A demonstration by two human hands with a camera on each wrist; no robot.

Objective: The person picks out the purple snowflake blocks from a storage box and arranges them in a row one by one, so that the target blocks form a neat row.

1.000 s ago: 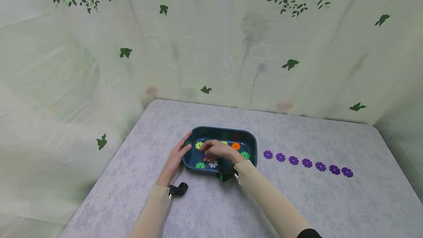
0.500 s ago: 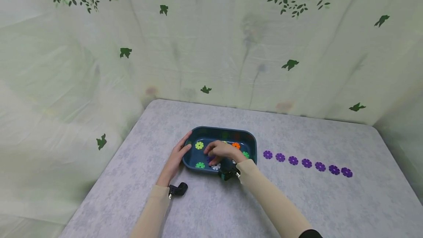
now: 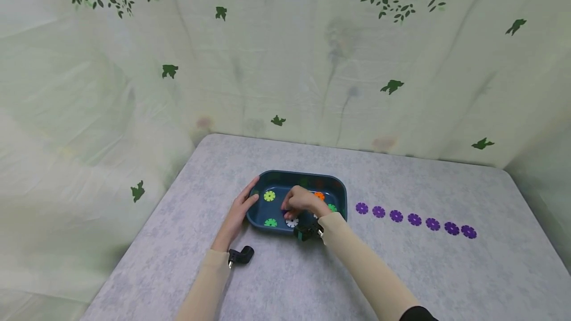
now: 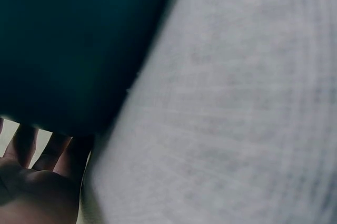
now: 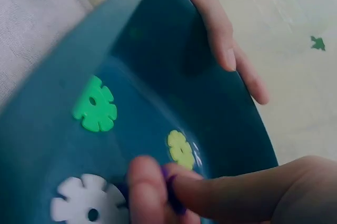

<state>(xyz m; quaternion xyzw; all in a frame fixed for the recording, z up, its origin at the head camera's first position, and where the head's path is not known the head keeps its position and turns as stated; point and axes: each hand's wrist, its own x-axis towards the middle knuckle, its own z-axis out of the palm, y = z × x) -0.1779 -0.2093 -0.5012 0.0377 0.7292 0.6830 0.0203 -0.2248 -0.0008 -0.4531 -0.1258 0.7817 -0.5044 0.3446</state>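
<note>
A deep blue rectangular tray (image 3: 294, 176) holds several notched, flower-shaped interlocking discs. At its left end my left hand (image 3: 236, 215) grips the wall, the thumb over the rim and other fingers outside. Inside the tray, my right hand (image 3: 303, 201) pinches a purple interlocking disc (image 5: 174, 195) between thumb and fingertips; the fingers cover most of it. Close to those fingers lies a white disc (image 5: 87, 203). A green disc (image 5: 97, 105) and a yellow disc (image 3: 269, 195) lie toward the left end. An orange disc (image 3: 319, 195) and another green disc (image 3: 332, 207) are partly behind my right hand.
To the right of the tray, several purple discs (image 3: 414, 219) lie in a slanting row on the grey table (image 3: 401, 271). A pale curtain (image 3: 303, 63) with leaf prints hangs behind the table. Each wrist carries a small black camera (image 3: 241, 255).
My right hand has shifted slightly right within the tray, and its fingers have closed on a purple disc. The white disc has slid a little right. My left hand stays on the tray.
</note>
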